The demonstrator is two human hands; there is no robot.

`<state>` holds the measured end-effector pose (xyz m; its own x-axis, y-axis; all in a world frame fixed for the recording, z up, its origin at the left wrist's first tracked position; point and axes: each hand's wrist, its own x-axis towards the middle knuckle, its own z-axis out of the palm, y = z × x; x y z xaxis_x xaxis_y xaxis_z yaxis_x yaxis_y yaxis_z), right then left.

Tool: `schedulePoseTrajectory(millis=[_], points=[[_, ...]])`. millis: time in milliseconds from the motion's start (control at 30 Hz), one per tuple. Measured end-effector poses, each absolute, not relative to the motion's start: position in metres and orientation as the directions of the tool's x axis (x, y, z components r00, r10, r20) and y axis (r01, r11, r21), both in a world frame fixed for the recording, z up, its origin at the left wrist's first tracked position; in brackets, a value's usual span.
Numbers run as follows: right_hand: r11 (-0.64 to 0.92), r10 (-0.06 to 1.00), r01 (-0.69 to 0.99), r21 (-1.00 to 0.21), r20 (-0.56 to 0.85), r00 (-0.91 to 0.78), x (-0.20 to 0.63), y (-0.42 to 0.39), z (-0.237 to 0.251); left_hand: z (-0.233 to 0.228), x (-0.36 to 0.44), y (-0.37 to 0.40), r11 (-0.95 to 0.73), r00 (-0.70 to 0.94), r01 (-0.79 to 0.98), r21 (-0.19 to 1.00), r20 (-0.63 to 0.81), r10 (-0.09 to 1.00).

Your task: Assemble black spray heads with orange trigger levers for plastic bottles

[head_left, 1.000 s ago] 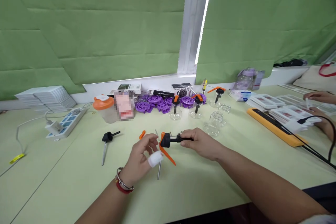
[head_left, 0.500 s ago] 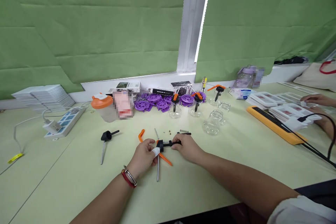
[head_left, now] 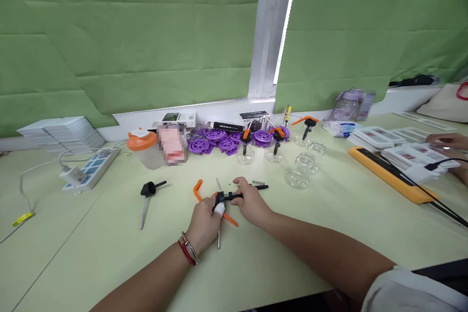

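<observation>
Tabletop (head_left: 91, 253) of pale green spreads under everything, with a white power strip (head_left: 89, 170) off to my left, a heap of purple wheels (head_left: 215, 142) along the window ledge, and a yellow tray (head_left: 387, 175) to my right where another person's hand (head_left: 444, 140) works over stacks of cards. Nearer me stand clear glass cups (head_left: 300, 171), some capped with black and orange pumps. Between my hands, resting low just over the table, is the small black pump body (head_left: 227, 198) with its orange lever (head_left: 228, 218) sticking out below toward me. My left hand (head_left: 204, 222), one fingertip bandaged white, is pinched closed on the pump's head end; my right hand (head_left: 252, 202) is curled closed around its black stem. I judge the piece light and stiff, hard plastic that could slip between fingertips, with the thin lever the part most likely to flex, so the thick barrel is the place to grip. A metal rod (head_left: 218, 234) lies on the table beneath my left hand, a loose orange lever (head_left: 197, 189) just beyond it, and a tiny spring (head_left: 258, 183) sits just past my right knuckles.
</observation>
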<state>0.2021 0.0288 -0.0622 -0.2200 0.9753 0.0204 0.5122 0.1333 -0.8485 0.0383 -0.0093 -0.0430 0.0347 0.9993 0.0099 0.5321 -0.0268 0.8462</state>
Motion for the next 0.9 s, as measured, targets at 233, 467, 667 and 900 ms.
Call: schedulePoseTrajectory(millis=[233,467,667,900], points=[[0.156,0.965,0.541,-0.827,0.012,-0.26,0.2019,0.0308,-0.0594,-0.0416,0.0401,-0.0079,-0.048,0.042,0.573,0.818,0.029,0.999],[0.161,0.963,0.532,-0.831,0.015,-0.268,0.2027,0.0323,-0.058,-0.0423,0.0399,-0.0083,-0.044,0.057,0.6,0.799,0.012,0.998],[0.155,0.965,0.521,-0.839,0.015,-0.262,0.2028,0.0331,-0.0584,-0.0438,0.0394,-0.0073,-0.026,0.051,0.603,0.797,-0.006,0.999],[0.161,0.963,0.534,-0.83,0.014,-0.268,0.203,0.0344,-0.0606,-0.0442,0.039,-0.0076,0.002,0.036,0.634,0.773,-0.033,0.999]])
